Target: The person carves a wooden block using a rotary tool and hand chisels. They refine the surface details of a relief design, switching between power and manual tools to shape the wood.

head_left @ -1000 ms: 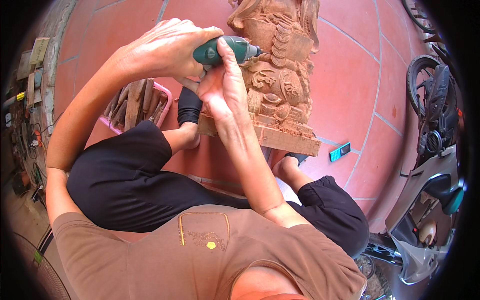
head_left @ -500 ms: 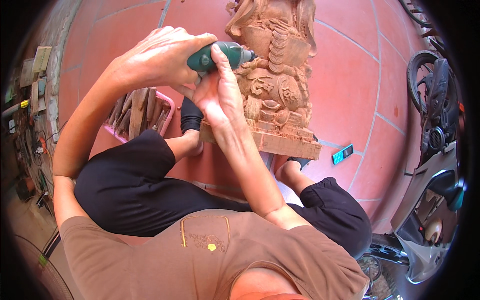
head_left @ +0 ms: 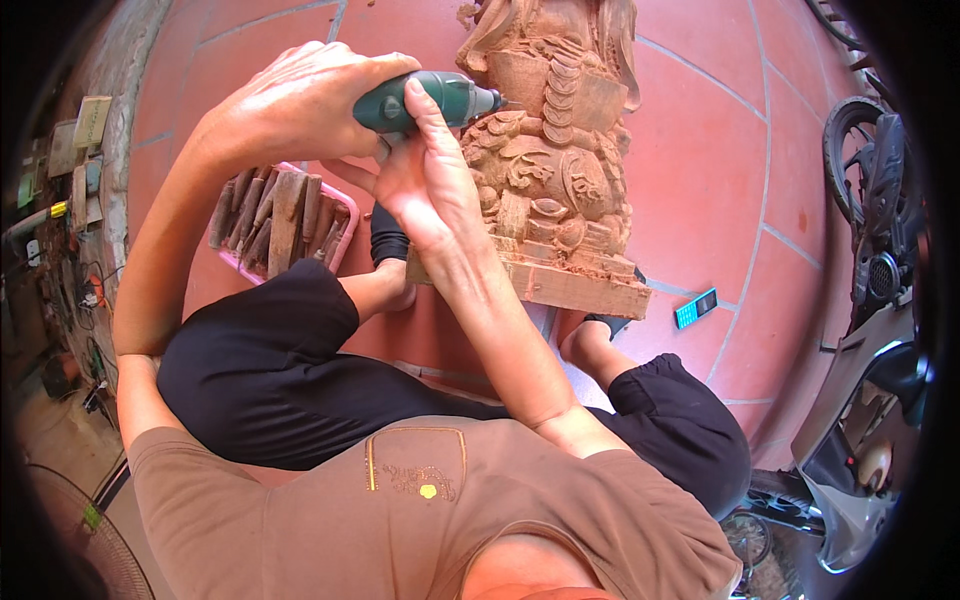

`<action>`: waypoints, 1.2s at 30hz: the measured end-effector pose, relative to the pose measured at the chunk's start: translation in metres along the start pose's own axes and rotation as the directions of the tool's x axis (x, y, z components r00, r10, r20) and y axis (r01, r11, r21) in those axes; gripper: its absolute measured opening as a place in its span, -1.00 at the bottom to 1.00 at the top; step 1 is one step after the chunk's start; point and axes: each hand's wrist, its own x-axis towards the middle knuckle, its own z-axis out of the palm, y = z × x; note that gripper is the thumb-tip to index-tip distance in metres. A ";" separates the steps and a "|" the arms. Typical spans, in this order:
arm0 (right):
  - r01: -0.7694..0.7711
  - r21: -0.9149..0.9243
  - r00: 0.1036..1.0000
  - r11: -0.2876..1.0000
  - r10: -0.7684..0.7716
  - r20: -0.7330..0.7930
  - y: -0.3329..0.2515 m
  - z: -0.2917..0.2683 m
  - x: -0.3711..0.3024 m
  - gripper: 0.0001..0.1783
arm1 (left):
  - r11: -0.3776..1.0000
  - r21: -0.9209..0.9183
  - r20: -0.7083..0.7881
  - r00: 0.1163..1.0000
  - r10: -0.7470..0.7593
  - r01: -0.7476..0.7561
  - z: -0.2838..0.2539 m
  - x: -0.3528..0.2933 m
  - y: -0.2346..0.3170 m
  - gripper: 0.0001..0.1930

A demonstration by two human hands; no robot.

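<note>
Both my hands are closed around a green rotary tool (head_left: 440,98) with a grey collar and a thin bit. My left hand (head_left: 312,108) wraps its rear end from the left. From below, my right hand (head_left: 425,185) steadies the body, thumb laid along its near side. The bit points right, at the brown carved wooden statue (head_left: 545,175), by a column of overlapping discs. Whether it touches the wood I cannot tell. The statue stands on a square base (head_left: 580,288) between my feet, with wood dust in its carved folds.
A pink basket (head_left: 345,240) of wooden-handled carving tools (head_left: 268,220) sits left of my leg. On the red tiled floor (head_left: 700,150) lies a turquoise phone (head_left: 696,308). A motorbike (head_left: 868,230) stands along the right side, a fan (head_left: 80,540) at the lower left.
The rotary tool and both hands have shifted slightly left relative to the statue, and the thin bit now shows. The whole view has shifted a little.
</note>
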 end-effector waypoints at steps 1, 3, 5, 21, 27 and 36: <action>0.001 0.003 1.000 1.000 -0.001 0.006 0.000 0.001 0.000 -0.43 | 1.000 -0.010 0.010 1.000 0.004 -0.004 -0.003 0.000 0.000 -0.27; 0.013 0.018 1.000 1.000 -0.013 0.002 -0.001 0.002 0.001 -0.42 | 1.000 -0.022 0.034 0.999 -0.003 0.004 -0.003 0.004 -0.001 -0.28; 0.018 0.020 1.000 1.000 -0.018 0.001 -0.001 0.003 0.001 -0.43 | 0.999 -0.030 0.052 0.999 -0.015 0.017 -0.002 0.006 -0.001 -0.28; 0.022 0.033 0.998 0.999 -0.020 -0.052 0.000 -0.009 0.007 -0.51 | 0.996 -0.069 0.107 0.993 -0.049 0.056 0.010 0.013 -0.010 -0.23; 0.019 0.034 0.999 0.999 -0.017 -0.050 0.002 -0.015 0.011 -0.53 | 0.994 -0.092 0.116 0.992 -0.047 0.058 0.015 0.014 -0.016 -0.22; 0.004 0.053 0.999 0.999 -0.002 -0.053 0.011 -0.018 0.015 -0.47 | 0.996 -0.059 0.101 0.993 -0.055 0.062 0.020 0.008 -0.022 -0.22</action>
